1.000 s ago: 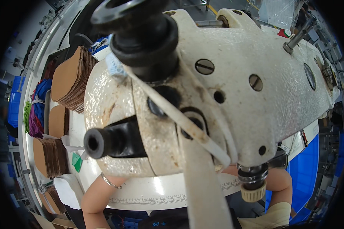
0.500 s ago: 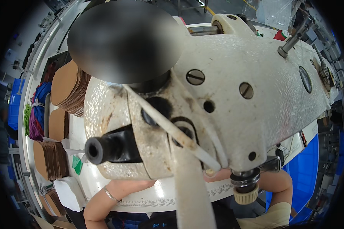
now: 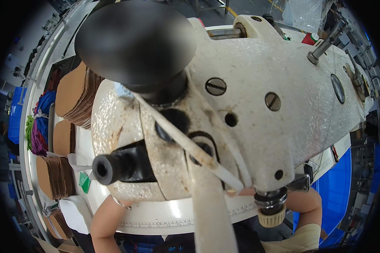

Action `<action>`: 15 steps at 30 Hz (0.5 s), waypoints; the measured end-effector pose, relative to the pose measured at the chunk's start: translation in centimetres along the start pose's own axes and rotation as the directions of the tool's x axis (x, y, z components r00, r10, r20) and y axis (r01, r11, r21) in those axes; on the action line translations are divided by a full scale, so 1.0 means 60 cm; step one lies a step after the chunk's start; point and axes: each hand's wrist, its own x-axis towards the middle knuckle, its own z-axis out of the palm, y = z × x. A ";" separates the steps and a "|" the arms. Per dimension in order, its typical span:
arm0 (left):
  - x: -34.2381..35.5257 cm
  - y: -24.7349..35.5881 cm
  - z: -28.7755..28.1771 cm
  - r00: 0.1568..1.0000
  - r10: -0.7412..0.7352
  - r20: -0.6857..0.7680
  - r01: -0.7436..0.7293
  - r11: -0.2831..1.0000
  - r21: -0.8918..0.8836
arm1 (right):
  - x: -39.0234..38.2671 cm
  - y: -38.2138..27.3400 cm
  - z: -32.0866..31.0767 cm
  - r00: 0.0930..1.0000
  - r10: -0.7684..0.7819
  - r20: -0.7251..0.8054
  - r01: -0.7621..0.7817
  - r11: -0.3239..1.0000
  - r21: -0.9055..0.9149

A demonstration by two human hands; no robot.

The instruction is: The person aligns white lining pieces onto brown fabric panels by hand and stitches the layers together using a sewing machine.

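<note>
A white sewing machine head (image 3: 257,130) fills the middle of the view and hides both of my hands. My left forearm (image 3: 107,219), with a silver bracelet (image 3: 121,203) at the wrist, runs up behind its left end. From the lower right, my right forearm (image 3: 306,206) bends inward behind the machine's front edge. What either hand holds or touches cannot be seen. A black, blurred round part (image 3: 135,42) stands on top of the machine, and a white bar (image 3: 211,211) hangs toward me.
Stacks of brown rounded sheets (image 3: 74,95) and a white pad stack (image 3: 76,213) line the left side. Bundled coloured cords (image 3: 41,122) hang there, with a green scrap (image 3: 85,182) nearby. A ruler strip (image 3: 164,223) follows the table's front edge. Blue bin (image 3: 333,189) at right.
My left forearm has swung left and now points away behind the machine, instead of slanting right along its front. The black round part sits slightly higher. My right forearm has barely shifted.
</note>
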 end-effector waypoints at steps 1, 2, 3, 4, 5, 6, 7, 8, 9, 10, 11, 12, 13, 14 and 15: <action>0.001 -0.002 -0.001 1.000 0.000 -0.029 0.001 1.000 0.031 | 0.002 -0.001 0.002 1.000 0.017 -0.009 -0.017 1.000 0.002; 0.001 -0.004 -0.002 0.998 0.000 -0.055 0.004 0.998 0.062 | 0.004 -0.001 0.006 0.999 0.035 -0.018 -0.034 0.999 0.007; -0.008 -0.005 0.022 0.998 -0.004 -0.055 0.008 0.998 0.059 | 0.007 -0.004 0.010 0.998 0.051 -0.021 -0.051 0.999 0.008; 0.003 0.000 0.058 0.991 -0.103 -0.088 0.059 0.909 -0.412 | 0.001 -0.009 -0.018 0.996 0.083 -0.031 -0.085 0.996 -0.042; -0.002 -0.002 0.075 0.975 -0.223 0.010 0.149 0.617 -0.773 | 0.003 -0.005 0.000 0.995 0.097 -0.040 -0.097 0.995 -0.008; -0.016 -0.003 0.068 0.971 -0.237 0.040 0.182 0.618 -0.765 | 0.004 -0.002 0.018 0.995 0.093 -0.040 -0.092 0.995 0.027; -0.003 -0.005 0.046 0.960 -0.266 0.083 0.228 0.581 -0.781 | 0.000 0.005 0.026 0.992 0.124 -0.001 -0.124 0.991 0.051; 0.010 -0.003 0.011 0.950 -0.291 0.114 0.266 0.564 -0.782 | 0.001 0.001 0.011 0.990 0.140 0.016 -0.141 0.988 0.070; 0.001 -0.001 0.000 0.952 -0.286 0.106 0.258 0.571 -0.780 | -0.002 0.001 0.007 0.990 0.139 0.007 -0.139 0.988 0.063; -0.010 -0.002 0.005 0.966 -0.246 0.081 0.222 0.628 -0.746 | -0.006 0.010 0.022 0.995 -0.040 -0.091 0.034 0.997 -0.068; -0.020 -0.002 0.010 0.977 -0.204 0.058 0.184 0.681 -0.709 | -0.012 0.017 0.031 0.960 -0.229 -0.162 0.192 0.958 -0.214; -0.026 -0.002 0.015 0.987 -0.158 0.035 0.141 0.731 -0.667 | -0.021 0.021 0.032 0.961 -0.225 -0.163 0.188 0.958 -0.215; -0.035 -0.002 0.020 0.993 -0.115 0.019 0.102 0.776 -0.622 | -0.016 0.021 0.028 0.966 -0.211 -0.147 0.183 0.965 -0.186; -0.041 -0.002 0.025 0.998 -0.068 0.005 0.058 0.817 -0.574 | -0.012 0.021 0.020 0.971 -0.198 -0.131 0.177 0.972 -0.158; -0.045 -0.001 0.029 1.000 -0.020 -0.009 0.012 0.853 -0.522 | -0.006 0.019 0.009 0.976 -0.185 -0.115 0.170 0.977 -0.132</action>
